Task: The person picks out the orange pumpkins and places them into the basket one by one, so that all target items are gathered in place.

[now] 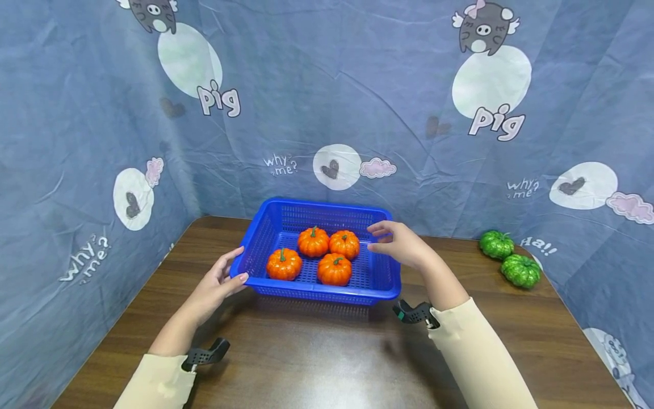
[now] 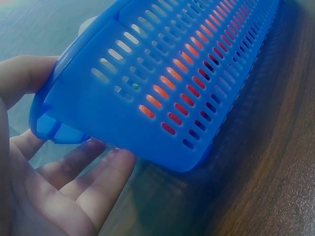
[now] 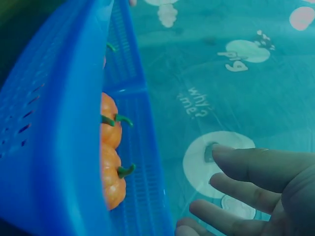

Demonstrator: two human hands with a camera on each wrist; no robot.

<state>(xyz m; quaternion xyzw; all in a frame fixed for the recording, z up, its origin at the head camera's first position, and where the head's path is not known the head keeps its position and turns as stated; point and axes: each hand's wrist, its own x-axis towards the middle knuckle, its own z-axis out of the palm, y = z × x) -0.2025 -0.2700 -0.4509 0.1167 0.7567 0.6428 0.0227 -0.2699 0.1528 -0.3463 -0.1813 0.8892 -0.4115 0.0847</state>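
Observation:
A blue perforated plastic basket (image 1: pixel 317 288) stands at the back of the table with several small orange pumpkins (image 1: pixel 334 270) in it. Each pumpkin has a green stem. My left hand (image 1: pixel 210 291) grips the basket's rim at its left end. In the left wrist view the thumb (image 2: pixel 29 73) lies over the rim and the fingers reach underneath. Over the right end of the basket is my right hand (image 1: pixel 401 245), fingers loosely bent and holding nothing. The right wrist view shows those fingers (image 3: pixel 241 187) apart from the basket wall.
Two shiny green pumpkins (image 1: pixel 520 270) sit at the table's back right corner. A blue patterned cloth (image 1: pixel 327 102) hangs behind and along both sides of the brown wooden table (image 1: pixel 306 358). Each wrist carries a black bracket (image 1: pixel 206 354).

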